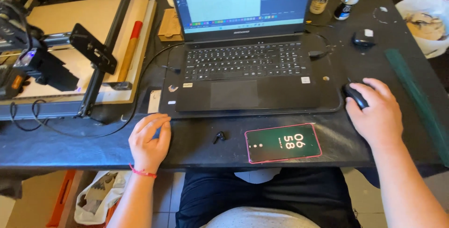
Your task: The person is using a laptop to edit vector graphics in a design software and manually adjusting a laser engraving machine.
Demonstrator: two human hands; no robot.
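Both hands rest near the desk (70,148) edge: right hand (376,111) on mouse (355,95).

Left hand (148,141): bare, no rings visible. Thin red cord bracelet (142,172) around wrist, at 6 o'clock from hand; small loose end sticks out at one side. Forearm bare, no sleeve in view.

Right hand (376,113): bare, no rings, no wristwear visible. Forearm bare, sleeve out of view.

Lap, at 6 o'clock of frame: black trousers (266,193), fabric creased. Light grey shirt hem (257,218) at bottom edge, rounded outline.
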